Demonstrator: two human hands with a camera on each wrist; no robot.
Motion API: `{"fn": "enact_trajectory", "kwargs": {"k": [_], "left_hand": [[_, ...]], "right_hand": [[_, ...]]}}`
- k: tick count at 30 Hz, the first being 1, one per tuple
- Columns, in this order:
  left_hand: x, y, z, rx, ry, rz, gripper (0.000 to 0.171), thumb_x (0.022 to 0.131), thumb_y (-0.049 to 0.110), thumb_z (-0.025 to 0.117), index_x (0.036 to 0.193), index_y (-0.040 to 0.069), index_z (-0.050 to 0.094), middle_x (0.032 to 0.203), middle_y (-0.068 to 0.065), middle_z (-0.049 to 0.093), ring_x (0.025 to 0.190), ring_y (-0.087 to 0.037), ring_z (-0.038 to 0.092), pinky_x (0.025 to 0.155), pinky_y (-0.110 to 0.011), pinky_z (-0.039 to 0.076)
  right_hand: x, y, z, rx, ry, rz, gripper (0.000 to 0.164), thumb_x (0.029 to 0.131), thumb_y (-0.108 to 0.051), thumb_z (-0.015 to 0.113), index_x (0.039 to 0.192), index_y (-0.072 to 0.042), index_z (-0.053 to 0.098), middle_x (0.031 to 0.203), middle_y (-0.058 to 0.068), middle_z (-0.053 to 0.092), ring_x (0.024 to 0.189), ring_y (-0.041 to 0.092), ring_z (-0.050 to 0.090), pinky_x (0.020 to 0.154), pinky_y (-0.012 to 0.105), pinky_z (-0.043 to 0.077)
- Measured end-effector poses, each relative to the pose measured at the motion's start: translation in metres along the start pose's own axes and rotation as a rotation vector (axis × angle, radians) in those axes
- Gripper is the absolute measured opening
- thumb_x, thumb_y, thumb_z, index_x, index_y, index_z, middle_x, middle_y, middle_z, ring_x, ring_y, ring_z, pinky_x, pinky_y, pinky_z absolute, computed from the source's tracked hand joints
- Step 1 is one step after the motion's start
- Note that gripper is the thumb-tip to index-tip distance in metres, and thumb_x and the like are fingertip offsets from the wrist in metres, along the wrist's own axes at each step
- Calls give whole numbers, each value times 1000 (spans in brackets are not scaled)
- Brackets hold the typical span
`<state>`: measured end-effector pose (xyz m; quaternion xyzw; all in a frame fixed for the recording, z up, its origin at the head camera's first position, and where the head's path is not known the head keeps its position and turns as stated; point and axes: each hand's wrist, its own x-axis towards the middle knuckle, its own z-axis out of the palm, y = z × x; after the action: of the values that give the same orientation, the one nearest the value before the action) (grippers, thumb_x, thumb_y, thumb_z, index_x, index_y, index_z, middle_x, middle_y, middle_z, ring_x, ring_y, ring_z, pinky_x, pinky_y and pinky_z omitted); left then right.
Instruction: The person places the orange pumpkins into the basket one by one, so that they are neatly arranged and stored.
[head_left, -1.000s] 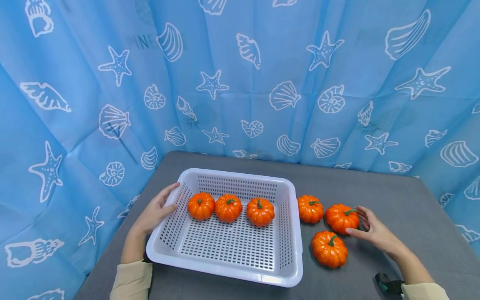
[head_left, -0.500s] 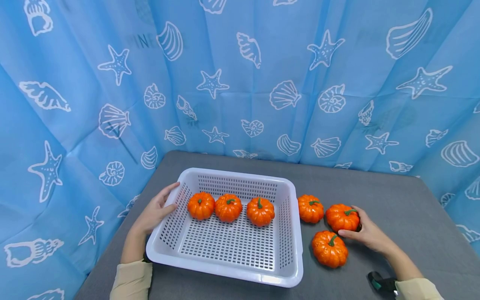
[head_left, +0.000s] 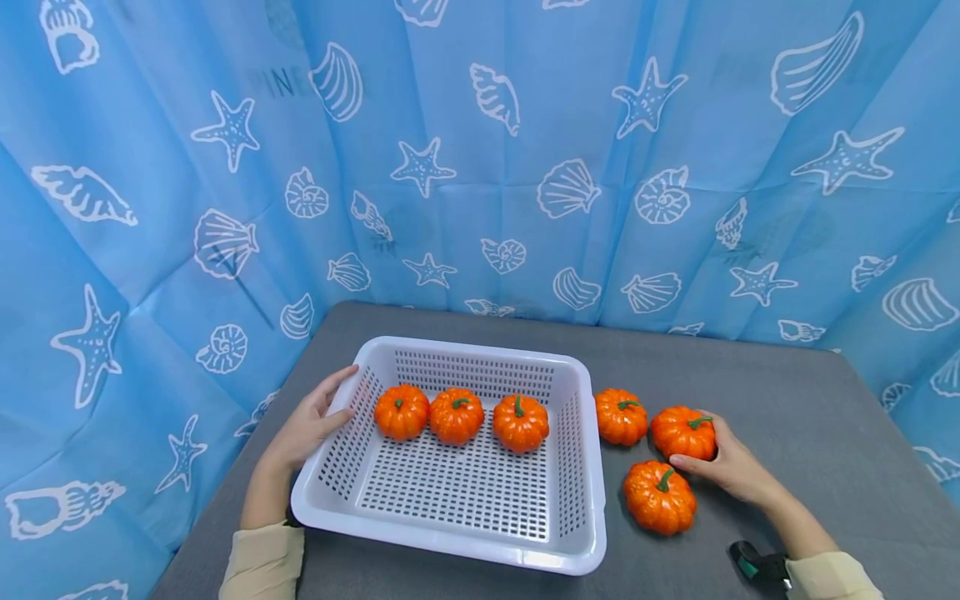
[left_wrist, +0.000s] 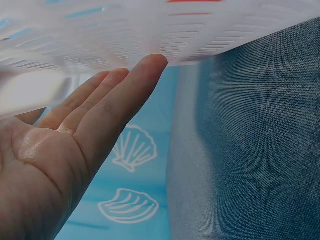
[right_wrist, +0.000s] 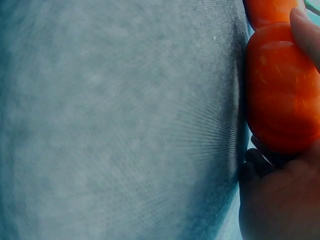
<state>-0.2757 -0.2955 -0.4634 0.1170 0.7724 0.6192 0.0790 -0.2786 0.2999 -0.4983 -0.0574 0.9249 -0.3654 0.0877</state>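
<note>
A white perforated plastic basket (head_left: 450,560) holds three small orange pumpkins, the rightmost pumpkin (head_left: 521,423) a bit apart from the other two. My left hand (head_left: 306,427) grips the basket's left rim, thumb over the top; in the left wrist view its fingers (left_wrist: 120,102) lie against the outer wall. Right of the basket, my right hand (head_left: 727,467) holds a pumpkin (head_left: 681,433) with a green stem, thumb on the near side and fingers round its far right side. The right wrist view shows this pumpkin (right_wrist: 282,90) between thumb and fingers, low at the grey cloth.
Two more pumpkins lie near the held one: a pumpkin (head_left: 621,417) against the basket's right side and a nearer pumpkin (head_left: 660,500) below the right thumb. A grey cloth-covered table (head_left: 810,400) bears everything. A blue seashell curtain (head_left: 480,217) hangs behind and at the sides.
My right hand has moved left and closed in round the pumpkin's right side. The pumpkins and basket keep their places, and my left hand stays on the rim.
</note>
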Motion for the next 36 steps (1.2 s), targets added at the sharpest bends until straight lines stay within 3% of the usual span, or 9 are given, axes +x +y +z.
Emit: {"fn": "enact_trajectory", "kwargs": {"k": [8,17,23,27,31,36], "left_hand": [[0,0,1,-26,-12,0,66,96,10,53,151,19,17,145,-29,29,104,-51,58,68,-52,57],[0,1,0,-18,-11,5,65,97,9,51,151,19,18,145,-28,29,105,-52,57,68,-51,57],[0,2,1,-18,-13,3,65,97,9,51,151,19,17,145,-28,29,105,-52,57,68,-52,57],[0,3,1,-19,-14,6,65,97,9,51,151,19,17,146,-28,29,106,-53,56,68,-52,57],[0,3,1,-21,-14,1,65,97,9,51,151,19,17,146,-28,29,106,-53,56,68,-53,57],[0,2,1,-27,-9,-9,65,97,10,52,151,19,17,146,-28,28,106,-52,56,69,-53,57]], "right_hand": [[-2,-3,-4,-6,-15,33,88,88,-36,65,142,11,13,130,36,40,108,41,51,85,49,48],[-1,-4,-6,-15,19,50,89,87,-37,66,140,13,15,127,36,42,106,40,52,80,40,48],[2,-8,-12,51,40,80,93,88,-37,64,142,15,8,131,38,35,109,44,47,89,53,44],[3,-13,-17,70,49,95,96,89,-38,64,143,14,4,133,38,31,112,45,44,91,55,42],[2,-25,-23,73,67,85,97,88,-40,64,144,12,4,133,36,32,111,44,44,89,53,42],[2,-45,-33,62,87,36,96,88,-40,65,145,10,4,133,34,34,110,41,45,81,33,47]]}}
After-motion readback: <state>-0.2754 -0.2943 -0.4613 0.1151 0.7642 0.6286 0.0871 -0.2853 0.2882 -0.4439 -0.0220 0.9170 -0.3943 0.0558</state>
